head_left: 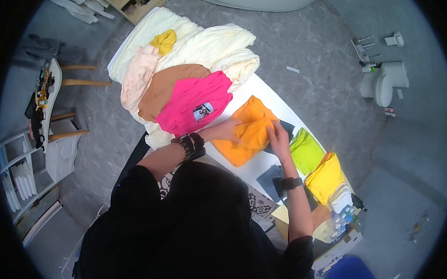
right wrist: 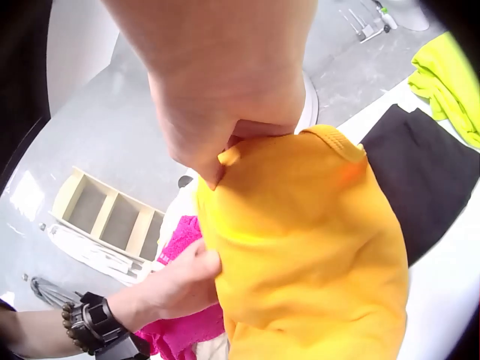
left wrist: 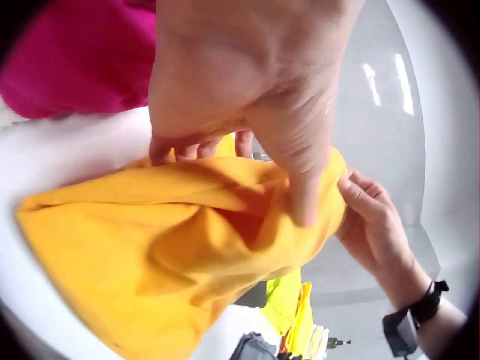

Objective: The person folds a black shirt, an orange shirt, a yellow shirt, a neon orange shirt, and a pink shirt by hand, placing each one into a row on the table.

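Note:
An orange shirt (head_left: 241, 151), partly folded and rumpled, lies on the white table in front of the person. The left hand (head_left: 225, 131) holds its left part; in the left wrist view the thumb lies over the fabric and the fingers pass behind its upper edge. At the opposite side, the right hand (head_left: 278, 140) pinches the edge of the shirt. The right wrist view shows this grip close to a ribbed band (right wrist: 337, 142). Between the hands the cloth (left wrist: 217, 240) is raised in loose folds.
Beyond the left arm lie a pink shirt (head_left: 192, 101), a brown cloth (head_left: 165, 85) and cream bedding (head_left: 200, 37). On the right are a dark folded cloth (right wrist: 424, 176), a lime green garment (head_left: 306, 151), a yellow one (head_left: 327, 177) and clear bottles (head_left: 339, 221).

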Action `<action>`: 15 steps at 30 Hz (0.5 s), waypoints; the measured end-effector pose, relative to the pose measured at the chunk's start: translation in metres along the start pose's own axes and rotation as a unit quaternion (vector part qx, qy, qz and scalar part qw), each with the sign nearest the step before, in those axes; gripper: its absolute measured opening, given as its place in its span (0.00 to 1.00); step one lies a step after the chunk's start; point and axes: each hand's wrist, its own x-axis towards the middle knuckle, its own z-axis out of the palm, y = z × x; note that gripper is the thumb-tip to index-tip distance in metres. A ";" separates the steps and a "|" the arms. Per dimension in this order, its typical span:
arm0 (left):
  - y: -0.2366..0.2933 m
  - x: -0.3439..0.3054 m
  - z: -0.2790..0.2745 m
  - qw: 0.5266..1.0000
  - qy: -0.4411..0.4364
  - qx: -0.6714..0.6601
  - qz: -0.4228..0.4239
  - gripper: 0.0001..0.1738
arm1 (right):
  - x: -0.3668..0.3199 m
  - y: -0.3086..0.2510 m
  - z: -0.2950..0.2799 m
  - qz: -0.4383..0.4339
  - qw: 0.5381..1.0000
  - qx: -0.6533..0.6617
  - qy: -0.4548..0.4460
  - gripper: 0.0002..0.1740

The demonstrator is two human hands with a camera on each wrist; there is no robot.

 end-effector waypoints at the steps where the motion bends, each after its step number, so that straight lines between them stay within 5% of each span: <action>1: 0.004 -0.005 -0.004 0.995 -0.062 0.068 -0.039 0.34 | 0.001 0.000 -0.001 0.001 1.000 -0.003 -0.002 0.14; 5: -0.045 -0.010 0.004 0.986 -0.084 0.101 -0.101 0.34 | 0.011 0.001 0.000 0.026 0.997 -0.072 0.014 0.12; 10: -0.088 -0.024 0.017 0.996 0.084 0.025 0.002 0.27 | 0.038 0.012 0.007 -0.011 0.993 -0.115 -0.015 0.11; 15: -0.090 -0.032 0.017 0.988 0.124 0.062 -0.074 0.25 | 0.067 0.025 0.028 -0.071 0.993 -0.075 0.057 0.17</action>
